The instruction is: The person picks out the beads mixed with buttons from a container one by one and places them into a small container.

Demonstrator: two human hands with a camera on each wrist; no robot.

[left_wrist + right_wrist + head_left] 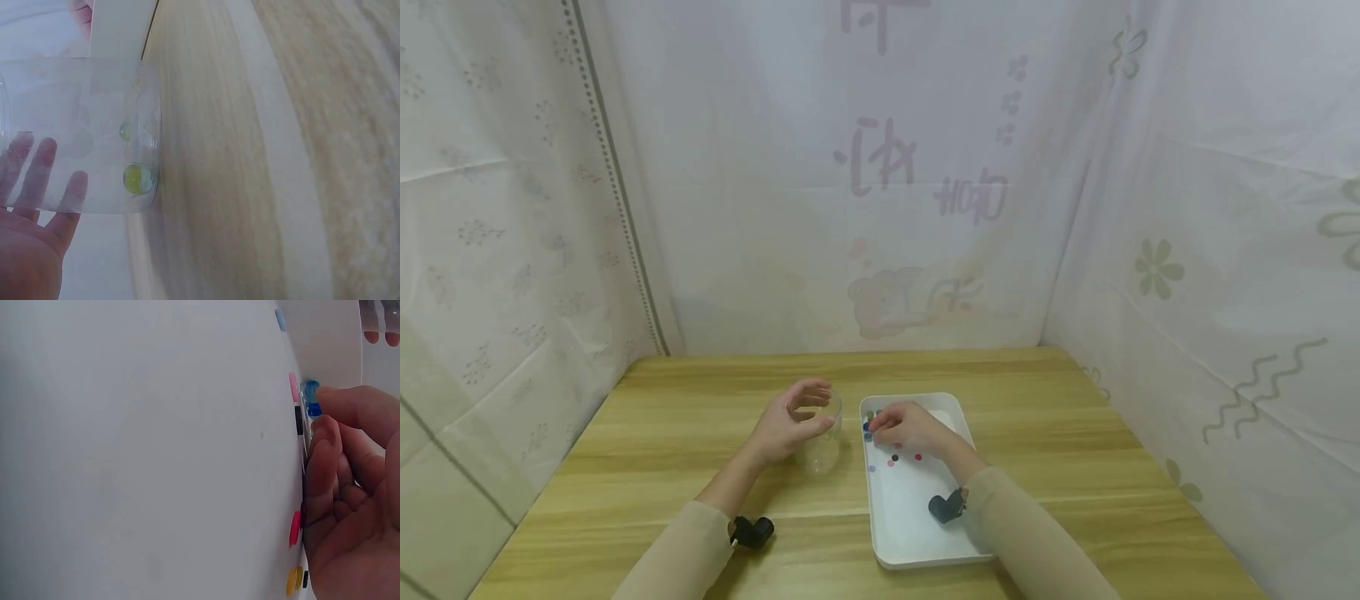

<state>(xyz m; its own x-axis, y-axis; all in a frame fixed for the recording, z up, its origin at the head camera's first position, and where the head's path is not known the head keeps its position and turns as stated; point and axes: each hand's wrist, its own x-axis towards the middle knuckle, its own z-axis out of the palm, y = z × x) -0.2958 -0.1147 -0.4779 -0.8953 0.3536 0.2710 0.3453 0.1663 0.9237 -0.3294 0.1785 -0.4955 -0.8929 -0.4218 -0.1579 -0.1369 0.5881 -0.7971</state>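
My left hand [787, 425] curves round a clear plastic cup [820, 454] that stands on the table. Three of its fingers show through the cup wall in the left wrist view. Inside the cup's bottom lie a yellow-green marble [137, 179] and a smaller-looking greenish one [127, 131]. Over the left side of a white tray [910, 517], my right hand [913, 427] has its thumb and fingertips close together beside a dark blue marble [314, 410]. Whether they pinch it cannot be told. A lighter blue marble [311, 389] lies just beyond.
Small flat discs lie in the tray: a red one [918, 457], a black one [895, 457], a pink one [891, 463], a lilac one [872, 469] and a yellow one [291, 582]. The tray's raised rim borders them. Patterned white curtains [865, 208] enclose the wooden table [700, 383].
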